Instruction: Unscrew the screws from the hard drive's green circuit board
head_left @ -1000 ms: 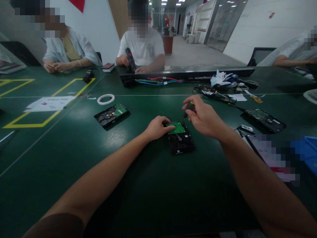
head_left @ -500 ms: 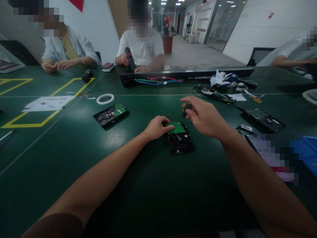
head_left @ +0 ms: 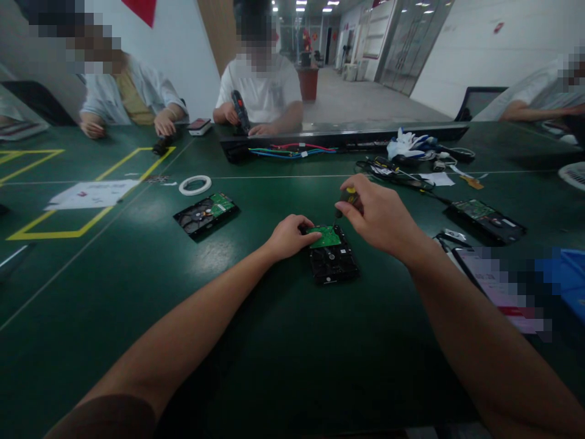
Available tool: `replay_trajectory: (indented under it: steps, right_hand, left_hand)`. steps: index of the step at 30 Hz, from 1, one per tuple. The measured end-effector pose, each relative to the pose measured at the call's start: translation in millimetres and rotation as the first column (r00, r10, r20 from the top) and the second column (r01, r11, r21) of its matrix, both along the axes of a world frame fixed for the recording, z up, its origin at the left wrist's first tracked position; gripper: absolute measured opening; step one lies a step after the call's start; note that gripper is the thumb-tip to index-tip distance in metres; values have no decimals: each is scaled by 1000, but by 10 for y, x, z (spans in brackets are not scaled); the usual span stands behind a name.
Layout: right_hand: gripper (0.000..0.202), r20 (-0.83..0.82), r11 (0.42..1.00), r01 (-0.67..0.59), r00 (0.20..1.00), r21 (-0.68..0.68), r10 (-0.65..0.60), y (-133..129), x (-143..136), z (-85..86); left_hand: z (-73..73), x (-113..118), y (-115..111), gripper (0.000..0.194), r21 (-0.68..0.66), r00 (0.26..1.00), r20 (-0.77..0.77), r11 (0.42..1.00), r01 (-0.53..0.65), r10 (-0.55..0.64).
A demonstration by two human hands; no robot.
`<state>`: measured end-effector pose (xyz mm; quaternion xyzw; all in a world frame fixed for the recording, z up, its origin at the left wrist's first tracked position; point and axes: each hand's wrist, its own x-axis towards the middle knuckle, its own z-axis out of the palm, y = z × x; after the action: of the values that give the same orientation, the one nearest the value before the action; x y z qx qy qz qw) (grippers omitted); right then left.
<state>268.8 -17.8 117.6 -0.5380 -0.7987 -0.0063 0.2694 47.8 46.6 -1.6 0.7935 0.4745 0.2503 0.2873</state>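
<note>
A black hard drive (head_left: 333, 263) with a green circuit board lies on the table in front of me. My left hand (head_left: 291, 235) grips its upper left edge, with the thumb resting over the board and the other fingers curled at the far side. In my right hand (head_left: 372, 210) is a short screwdriver (head_left: 350, 196) with a dark and yellow handle, pointing down at the drive's upper right corner. The blade is thin and blurred, so I cannot tell whether its tip touches a screw.
Further hard drives lie at left (head_left: 206, 216) and right (head_left: 485, 221). A white tape roll (head_left: 195, 185) and paper (head_left: 91, 194) are on the left. Cables (head_left: 397, 172), white gloves (head_left: 408, 145) and a blue bin (head_left: 571, 280) are on the right. Several people sit around the table; one holds a power driver (head_left: 240, 111).
My right hand has turned slightly around the screwdriver, its fingers curling in more. My left hand and the hard drive stay put. A co-worker at left has moved a hand to a dark tool.
</note>
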Motion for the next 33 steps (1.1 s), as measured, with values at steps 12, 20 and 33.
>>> replay_trajectory:
  steps: [12,20,33]
  right_hand:
    - [32,115,990,84,989,115,-97,-34,-43,35]
    - [30,30,998,-10,1000,58,8,-10,-11,38]
    - [22,76,995,46,996,83,-53,-37,-49,62]
  left_hand:
    - [-4,5,-1,37,0,1000,20,1000,1,-1]
    - [-13,5,7,36,-6,1000,5,1000,-4,4]
    - [-6,4,2,37,-6,1000,24,1000,0,0]
